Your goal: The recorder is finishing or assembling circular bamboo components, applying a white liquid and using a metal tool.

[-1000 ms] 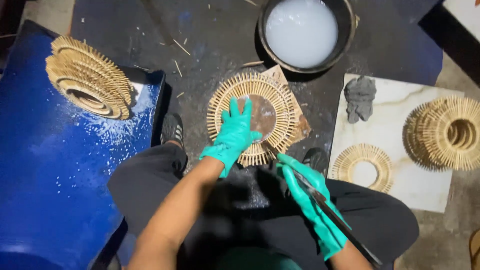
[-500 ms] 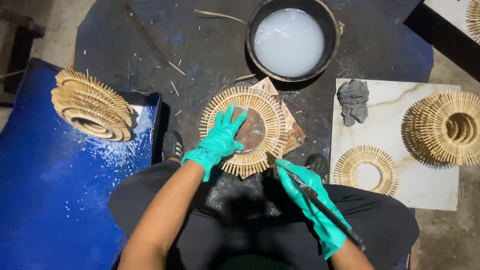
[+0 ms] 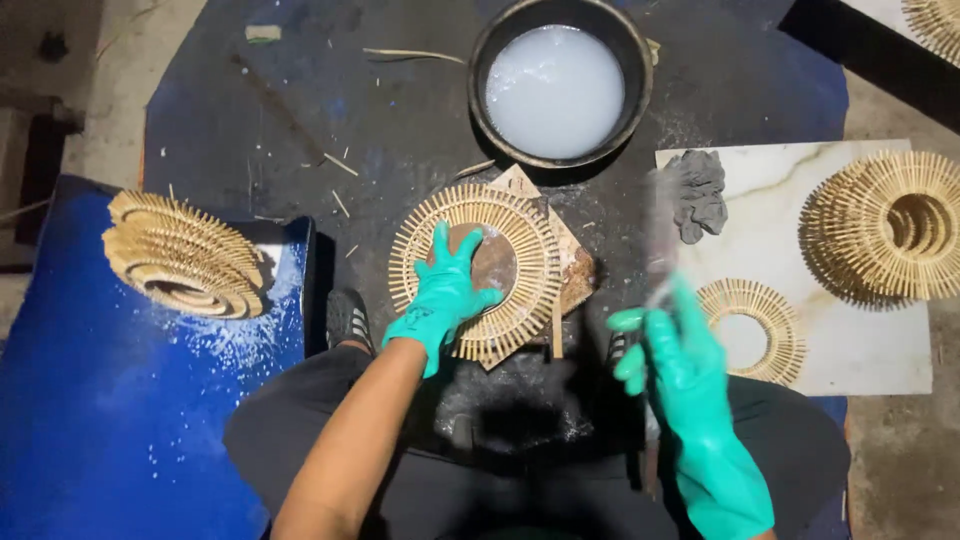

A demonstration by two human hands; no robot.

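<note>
Both gloves (image 3: 445, 295) are teal green. The stick ring (image 3: 475, 270) under the left one is pale straw with radiating spokes, on a rust-brown tile (image 3: 575, 275). The black basin (image 3: 560, 80) holds milky white liquid. The slab (image 3: 800, 200) is white, veined gold, bearing a grey rag (image 3: 697, 195). The sheet (image 3: 80, 400) is blue, flecked white.

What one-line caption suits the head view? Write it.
Gloved left hand presses a woven ring; right hand lifts a blurred tool near a basin.
</note>
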